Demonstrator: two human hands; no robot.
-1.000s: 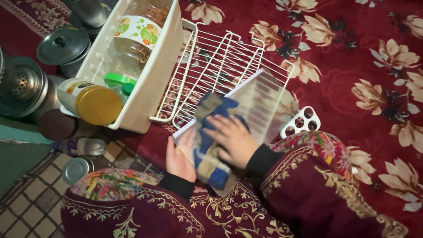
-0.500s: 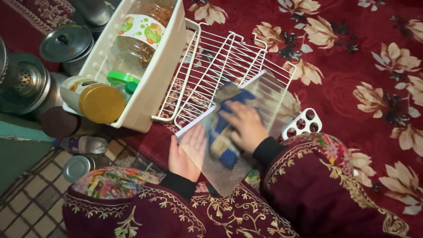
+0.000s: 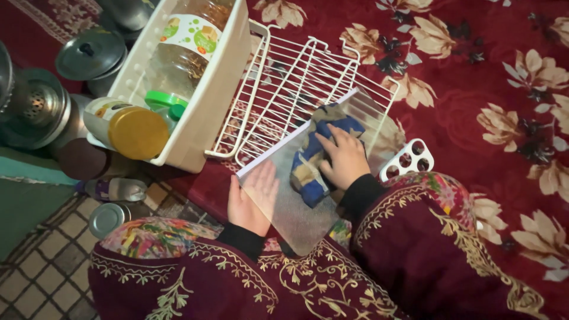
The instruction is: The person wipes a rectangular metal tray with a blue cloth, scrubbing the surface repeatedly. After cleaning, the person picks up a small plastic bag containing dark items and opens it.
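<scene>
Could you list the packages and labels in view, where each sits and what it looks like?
Clear bottle: lying in the white bin, white label with green dots, green cap.
Jar: at the bin's near end, on its side, yellow lid, pale printed label.
No signs or screens.
</scene>
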